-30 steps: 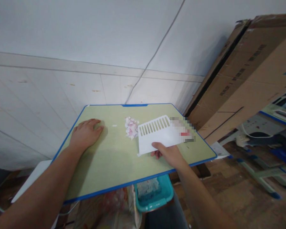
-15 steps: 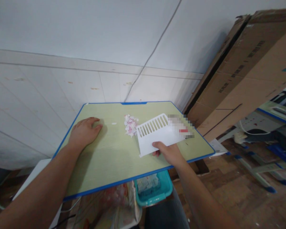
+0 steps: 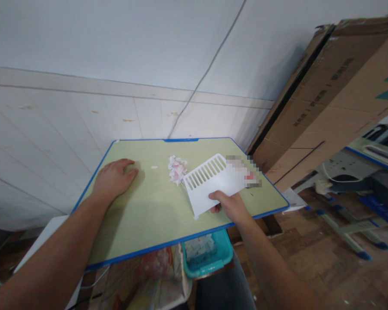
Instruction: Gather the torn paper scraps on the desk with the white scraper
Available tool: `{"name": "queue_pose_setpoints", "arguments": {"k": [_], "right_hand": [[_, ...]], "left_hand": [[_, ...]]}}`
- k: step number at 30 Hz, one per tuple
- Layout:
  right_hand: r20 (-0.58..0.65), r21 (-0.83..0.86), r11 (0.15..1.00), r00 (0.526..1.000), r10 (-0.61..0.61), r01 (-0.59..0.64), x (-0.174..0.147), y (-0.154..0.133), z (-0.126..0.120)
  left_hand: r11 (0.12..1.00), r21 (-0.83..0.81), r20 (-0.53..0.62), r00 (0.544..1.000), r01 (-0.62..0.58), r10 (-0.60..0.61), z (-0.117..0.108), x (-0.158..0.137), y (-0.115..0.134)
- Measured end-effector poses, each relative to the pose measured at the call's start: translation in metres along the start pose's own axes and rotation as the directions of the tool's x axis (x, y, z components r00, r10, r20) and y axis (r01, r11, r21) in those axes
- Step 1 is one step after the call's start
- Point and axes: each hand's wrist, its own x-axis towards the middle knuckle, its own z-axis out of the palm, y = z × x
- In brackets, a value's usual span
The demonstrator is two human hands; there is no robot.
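My right hand (image 3: 226, 204) grips a thin white panel (image 3: 220, 185) by its near edge, thumb on top and fingers underneath. A row of slots runs along the panel's far side, and it is held at a slant over the desk. Its left edge is close to a small heap of pink and white paper scraps (image 3: 177, 169); I cannot tell whether they touch. My left hand (image 3: 116, 176) lies on the left of the desk top (image 3: 142, 206), fingers loosely apart and holding nothing. By the panel's right end, a pixelated patch hides whatever is there.
One small white scrap (image 3: 154, 167) lies left of the heap. Blue trim (image 3: 142, 249) edges the desk. Below the front edge sits a turquoise basket (image 3: 210, 269) with pale contents. A tall cardboard box (image 3: 310, 107) leans at the right, and a wall stands behind.
My right hand has tilted the panel slightly, its near left corner shifting right and toward me; a small pale scrap now shows at that corner. My left hand stays in place.
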Motion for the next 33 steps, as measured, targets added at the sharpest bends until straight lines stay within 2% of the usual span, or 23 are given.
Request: {"name": "queue_pose_setpoints", "arguments": {"k": [7,19,28,33], "right_hand": [[0.07,0.003,1.0,0.997,0.026,-0.026,-0.001,-0.006,-0.001],[0.053,0.003,0.998,0.997,0.057,-0.057,-0.004,-0.011,-0.001],[0.043,0.082,0.991,0.994,0.098,-0.102,-0.005,-0.014,-0.001],[0.044,0.068,0.992,0.993,0.105,-0.108,-0.005,-0.015,-0.003]], "left_hand": [[1.0,-0.006,0.005,1.0,0.011,-0.011,-0.002,-0.001,0.003],[1.0,-0.015,-0.031,1.0,-0.006,0.006,0.001,0.0,-0.001],[1.0,-0.01,-0.019,1.0,0.003,-0.003,-0.002,-0.001,0.004],[1.0,-0.013,-0.001,1.0,0.006,-0.006,-0.003,-0.002,0.003]]}}
